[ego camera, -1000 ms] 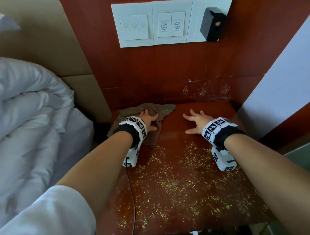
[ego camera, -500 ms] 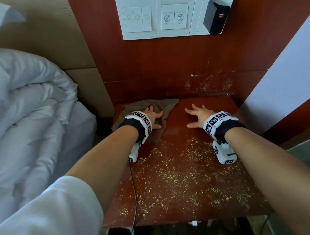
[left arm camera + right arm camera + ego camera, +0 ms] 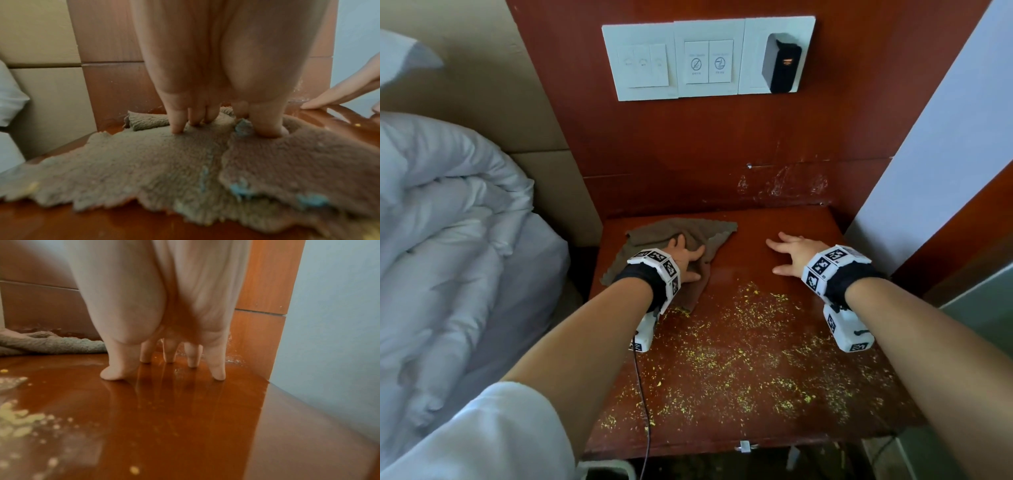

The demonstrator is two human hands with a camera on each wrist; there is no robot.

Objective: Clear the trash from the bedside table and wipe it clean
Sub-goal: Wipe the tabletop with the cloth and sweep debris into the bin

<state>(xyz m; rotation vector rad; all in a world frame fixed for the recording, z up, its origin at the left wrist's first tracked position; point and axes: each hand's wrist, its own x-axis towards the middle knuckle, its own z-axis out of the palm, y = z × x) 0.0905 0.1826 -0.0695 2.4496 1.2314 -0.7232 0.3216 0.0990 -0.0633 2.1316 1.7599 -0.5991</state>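
The left hand (image 3: 683, 258) presses spread fingers (image 3: 176, 125) flat onto the soft, limp brown cloth (image 3: 698, 233), which should bunch unless pinned mid-fold, while the right hand (image 3: 792, 253) rests splayed on the bare tabletop (image 3: 774, 428).

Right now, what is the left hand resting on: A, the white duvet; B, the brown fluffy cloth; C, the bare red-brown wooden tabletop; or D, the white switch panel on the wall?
B: the left hand presses its fingers down into the brown fluffy cloth at the back of the red-brown wooden bedside table.
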